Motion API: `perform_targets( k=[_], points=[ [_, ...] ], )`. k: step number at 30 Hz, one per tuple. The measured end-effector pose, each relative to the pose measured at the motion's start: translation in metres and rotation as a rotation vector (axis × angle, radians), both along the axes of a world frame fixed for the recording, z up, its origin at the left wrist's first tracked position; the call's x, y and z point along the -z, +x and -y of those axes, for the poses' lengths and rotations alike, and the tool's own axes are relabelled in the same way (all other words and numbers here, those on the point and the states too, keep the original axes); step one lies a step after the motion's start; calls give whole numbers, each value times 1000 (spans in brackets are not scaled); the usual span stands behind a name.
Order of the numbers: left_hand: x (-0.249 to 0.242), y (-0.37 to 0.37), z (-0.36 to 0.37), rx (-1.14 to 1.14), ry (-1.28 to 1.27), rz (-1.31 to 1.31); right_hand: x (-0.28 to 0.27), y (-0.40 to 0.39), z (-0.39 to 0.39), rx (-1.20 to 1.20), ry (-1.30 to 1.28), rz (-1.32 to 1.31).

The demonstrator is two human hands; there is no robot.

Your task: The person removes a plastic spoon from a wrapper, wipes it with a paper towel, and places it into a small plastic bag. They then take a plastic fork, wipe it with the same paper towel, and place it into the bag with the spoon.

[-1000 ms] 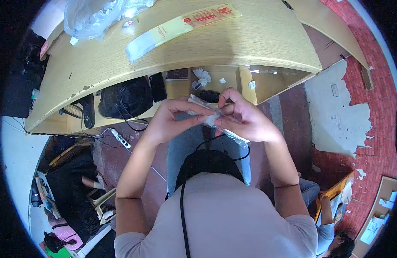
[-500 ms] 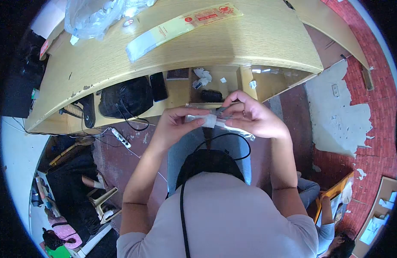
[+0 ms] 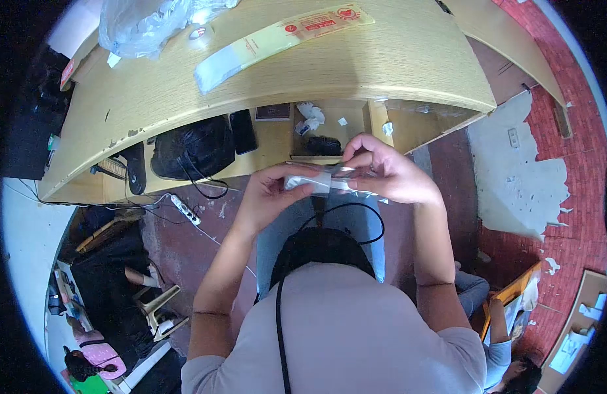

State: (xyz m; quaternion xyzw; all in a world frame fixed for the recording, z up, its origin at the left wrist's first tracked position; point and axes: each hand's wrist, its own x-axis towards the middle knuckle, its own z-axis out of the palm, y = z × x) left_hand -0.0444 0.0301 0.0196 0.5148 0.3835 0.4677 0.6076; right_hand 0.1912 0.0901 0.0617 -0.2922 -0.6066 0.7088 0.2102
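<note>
Just in front of the open drawer, my left hand (image 3: 275,190) pinches a small white item in clear plastic (image 3: 321,184) at its left end. My right hand (image 3: 389,176) holds the right end of the same plastic between thumb and fingers, with the index finger bent above it. What the plastic contains is too small to make out. Beyond my hands, the drawer (image 3: 343,141) holds crumpled white paper (image 3: 310,117) and a small black object (image 3: 323,146).
On the desk (image 3: 408,59) lie a long yellow wrapper (image 3: 284,39) and a clear plastic bag (image 3: 142,29). A black bag (image 3: 193,150) and a phone (image 3: 243,132) are below its edge. Other people sit at lower left (image 3: 96,351) and lower right (image 3: 499,354).
The plastic-wrapped item has turned slightly between my hands, and its right end is now more covered by my right fingers. Both hands stay in nearly the same place.
</note>
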Motion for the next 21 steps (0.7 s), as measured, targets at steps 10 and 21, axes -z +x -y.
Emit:
perform_targets(
  k=[10, 21],
  points=[
    [-2, 5, 3, -52, -71, 55, 2, -1, -2, -1, -14, -18],
    [2, 2, 3, -76, -33, 20, 5, -3, -2, -2, -37, -61]
  ],
)
